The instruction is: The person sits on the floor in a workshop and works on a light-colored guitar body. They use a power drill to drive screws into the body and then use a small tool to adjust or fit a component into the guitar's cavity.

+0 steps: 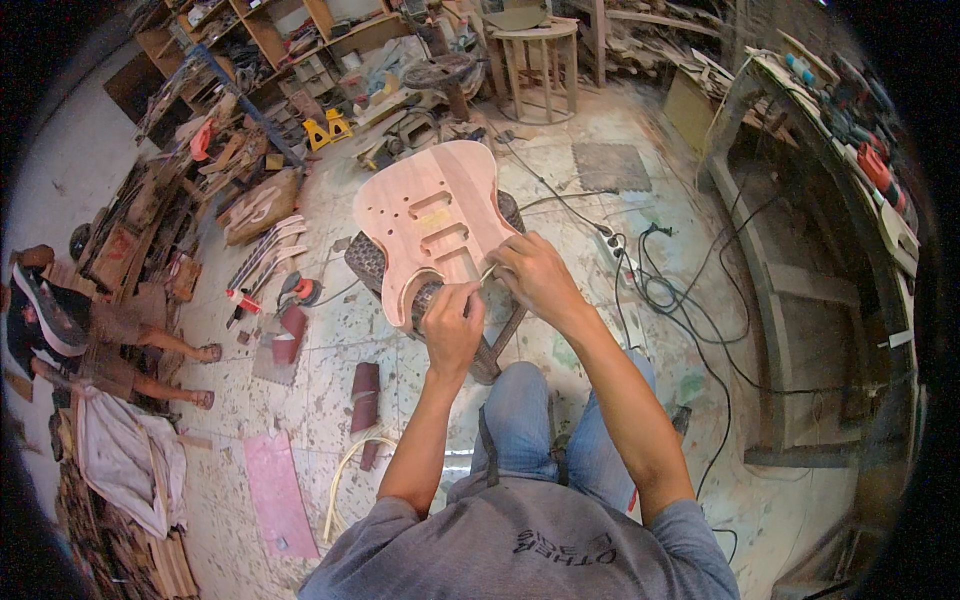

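Nearest the person, the left hand (pixel 453 322) was curled closed at the lower edge of the unfinished guitar body (pixel 433 222), its fingers pinching something small against the wood; what it pinched was too small to make out, possibly a scrap of sandpaper. Just to the right of it and a little farther out, the right hand (pixel 533 275) was bent over the same lower corner, fingertips gripping a thin pale strip (pixel 489 271) that ran between the two hands. Both hands touched the body at its near end, the left one slightly closer to the person's knees.

The guitar body lay flat on a woven stool (pixel 372 262), stretching away from the hands: its long axis ran from the hands up and slightly left, with the routed pockets directly beyond the knuckles and the rounded end farthest off.

Left of the left hand, on the floor, lay rolls of sandpaper (pixel 365 392) and a pink sheet (pixel 277 493). Right of the right hand, a power strip (pixel 618 247) and black cables (pixel 690 330) trailed toward a workbench (pixel 800 290).
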Demonstrator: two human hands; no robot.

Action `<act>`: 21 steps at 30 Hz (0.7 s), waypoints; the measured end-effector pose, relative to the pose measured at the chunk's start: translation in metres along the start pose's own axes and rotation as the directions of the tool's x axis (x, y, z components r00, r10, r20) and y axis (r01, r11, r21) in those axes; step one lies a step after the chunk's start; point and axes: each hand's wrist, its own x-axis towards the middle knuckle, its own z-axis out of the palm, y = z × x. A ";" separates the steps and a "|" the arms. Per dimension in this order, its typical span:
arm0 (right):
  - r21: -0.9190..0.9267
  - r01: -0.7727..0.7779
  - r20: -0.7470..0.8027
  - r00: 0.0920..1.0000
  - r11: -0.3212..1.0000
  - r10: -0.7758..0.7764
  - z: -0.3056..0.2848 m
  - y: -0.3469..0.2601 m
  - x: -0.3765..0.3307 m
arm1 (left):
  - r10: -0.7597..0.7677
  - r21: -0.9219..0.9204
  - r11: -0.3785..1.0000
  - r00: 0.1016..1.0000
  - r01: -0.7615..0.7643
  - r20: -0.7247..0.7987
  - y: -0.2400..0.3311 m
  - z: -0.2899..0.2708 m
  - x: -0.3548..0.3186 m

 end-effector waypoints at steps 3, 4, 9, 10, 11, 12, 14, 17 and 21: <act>-0.055 0.039 0.014 0.999 0.998 -0.038 0.004 0.006 0.002 | 0.005 -0.002 1.000 1.000 -0.005 0.001 -0.001 0.003 0.000; -0.065 0.040 0.018 0.999 0.997 -0.039 0.005 0.008 0.002 | 0.009 -0.007 1.000 1.000 -0.009 -0.007 -0.001 0.004 -0.001; -0.096 0.029 0.039 0.999 0.995 -0.026 0.007 0.011 0.001 | -0.014 -0.013 1.000 1.000 0.013 -0.026 0.000 0.008 -0.001; -0.101 0.027 0.042 0.999 0.995 -0.023 0.007 0.012 0.001 | -0.015 -0.019 1.000 0.999 0.014 -0.038 0.000 0.009 -0.001; -0.103 0.025 0.045 0.999 0.994 -0.021 0.007 0.012 0.001 | -0.032 -0.018 0.999 0.999 0.032 -0.033 0.001 0.009 0.000; -0.106 0.024 0.047 0.999 0.994 -0.019 0.007 0.012 0.002 | -0.047 -0.016 0.999 0.998 0.046 -0.032 0.003 0.009 0.000; -0.093 0.016 0.031 0.999 0.996 -0.013 0.008 0.013 0.002 | -0.095 -0.003 0.996 0.995 0.095 -0.016 0.006 0.009 0.002; -0.073 0.017 0.021 1.000 0.997 -0.016 0.009 0.014 0.003 | -0.165 0.014 0.986 0.986 0.165 0.006 0.011 0.009 0.004; -0.076 -0.017 0.043 0.999 0.997 0.020 0.009 0.015 0.005 | -0.176 0.032 0.984 0.984 0.176 -0.018 0.013 0.011 0.008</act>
